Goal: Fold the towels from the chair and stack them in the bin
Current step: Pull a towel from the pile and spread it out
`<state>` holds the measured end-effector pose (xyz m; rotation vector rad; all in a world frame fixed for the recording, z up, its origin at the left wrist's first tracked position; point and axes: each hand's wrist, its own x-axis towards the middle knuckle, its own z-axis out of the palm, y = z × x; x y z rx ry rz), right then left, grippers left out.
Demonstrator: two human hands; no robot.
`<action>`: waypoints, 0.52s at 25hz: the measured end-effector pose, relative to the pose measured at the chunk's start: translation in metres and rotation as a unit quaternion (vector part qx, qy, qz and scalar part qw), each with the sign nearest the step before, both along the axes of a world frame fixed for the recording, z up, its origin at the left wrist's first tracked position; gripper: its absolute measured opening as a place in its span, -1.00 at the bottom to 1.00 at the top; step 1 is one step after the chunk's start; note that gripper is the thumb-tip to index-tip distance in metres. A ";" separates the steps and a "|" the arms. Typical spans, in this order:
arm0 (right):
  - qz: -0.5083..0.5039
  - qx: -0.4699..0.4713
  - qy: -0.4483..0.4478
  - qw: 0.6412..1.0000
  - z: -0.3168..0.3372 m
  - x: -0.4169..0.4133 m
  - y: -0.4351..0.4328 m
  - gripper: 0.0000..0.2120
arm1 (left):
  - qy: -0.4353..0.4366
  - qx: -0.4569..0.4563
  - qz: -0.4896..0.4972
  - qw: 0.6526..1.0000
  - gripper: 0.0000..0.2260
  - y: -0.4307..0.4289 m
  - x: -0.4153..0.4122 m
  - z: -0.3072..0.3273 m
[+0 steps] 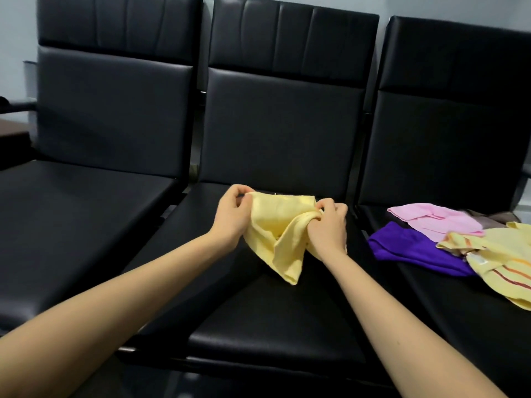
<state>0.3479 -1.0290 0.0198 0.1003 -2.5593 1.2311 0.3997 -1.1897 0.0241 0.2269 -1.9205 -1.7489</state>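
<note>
A pale yellow towel [275,225] hangs crumpled above the middle black chair seat [267,320]. My left hand [231,215] pinches its upper left corner. My right hand [327,225] grips a bunched fold at its upper right. The towel's lower corner droops toward the seat. On the right chair seat [436,285] lie a pink towel [436,222], a purple towel [413,251] and a yellow striped towel [500,259], loosely overlapping. No bin is in view.
Three black padded chairs stand side by side against a pale wall. The left chair seat [71,225] is bare. A brownish cloth [494,218] shows behind the pink towel. A dark table edge [11,133] is at the far left.
</note>
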 end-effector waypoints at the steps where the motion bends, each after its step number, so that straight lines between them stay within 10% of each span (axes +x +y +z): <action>1: -0.035 -0.041 0.001 0.999 0.000 -0.005 0.000 -0.78 | 0.013 0.036 0.040 0.998 -0.88 -0.004 -0.004 0.003; 6: -0.147 -0.298 -0.105 0.937 -0.010 -0.022 0.014 -0.75 | -0.038 0.171 0.183 0.968 -0.69 -0.049 -0.014 0.002; 9: -0.037 -0.030 -0.131 0.990 -0.012 -0.014 0.009 -0.49 | -0.226 -0.056 -0.022 0.972 -0.79 -0.055 -0.010 -0.009; 13: 0.246 0.416 -0.092 0.871 -0.014 0.001 -0.007 -0.18 | -0.353 -0.537 -0.188 0.742 -0.64 -0.056 -0.004 -0.013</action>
